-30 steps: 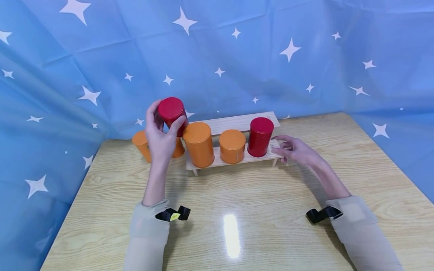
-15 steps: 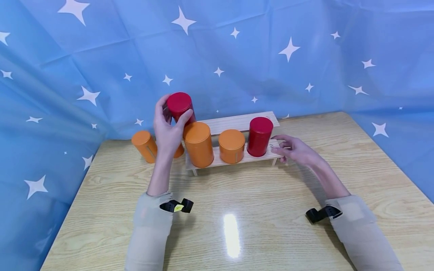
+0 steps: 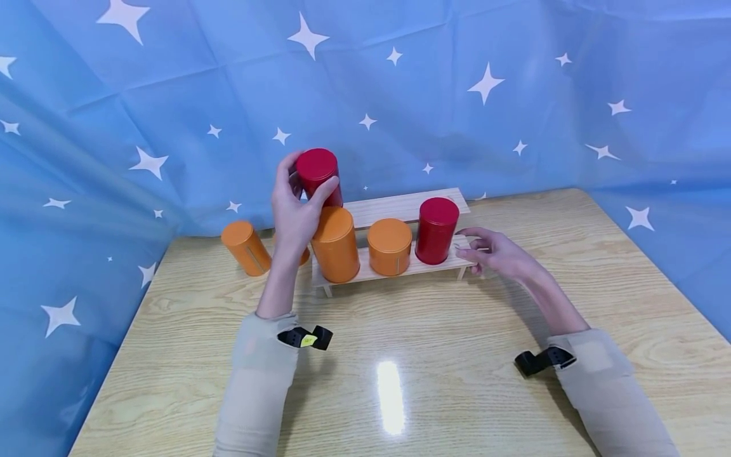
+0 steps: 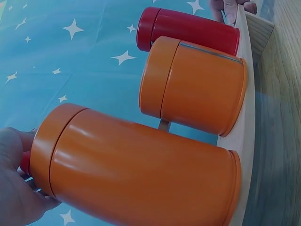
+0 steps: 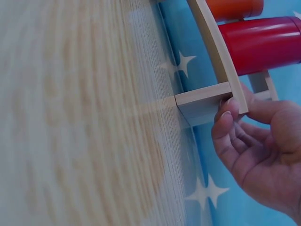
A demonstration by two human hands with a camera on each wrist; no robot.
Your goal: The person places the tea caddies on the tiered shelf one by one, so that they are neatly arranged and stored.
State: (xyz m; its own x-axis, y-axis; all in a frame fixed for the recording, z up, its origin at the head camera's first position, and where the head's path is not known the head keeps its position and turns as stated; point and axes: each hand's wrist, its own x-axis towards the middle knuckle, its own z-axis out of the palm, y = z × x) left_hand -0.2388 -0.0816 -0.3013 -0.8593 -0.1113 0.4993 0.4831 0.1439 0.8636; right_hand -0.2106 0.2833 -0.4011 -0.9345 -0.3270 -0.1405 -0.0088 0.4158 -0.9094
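Observation:
My left hand point(image 3: 295, 212) grips a red canister point(image 3: 318, 166) with a lid, thumb on its near side. The canister is upright at the left of the upper board point(image 3: 408, 206) of a two-tier wooden rack; whether it touches the board is hidden. On the lower tier stand a tall orange canister point(image 3: 335, 254), a short orange canister point(image 3: 389, 251) and another red canister point(image 3: 436, 231). With thumb and fingers, my right hand point(image 5: 263, 160) pinches the right end of the lower board point(image 5: 218, 54). The left wrist view mostly hides the held canister behind the tall orange one.
Left of the rack, a slim orange canister point(image 3: 247, 249) stands on the wooden table point(image 3: 445, 355). Another orange thing point(image 3: 304, 256) is mostly hidden behind my left hand. A blue star-patterned cloth point(image 3: 365, 82) hangs close behind the rack.
My left hand has carried the red canister rightward and farther back, from left of the rack to behind the tall orange canister. The right hand keeps its hold on the rack.

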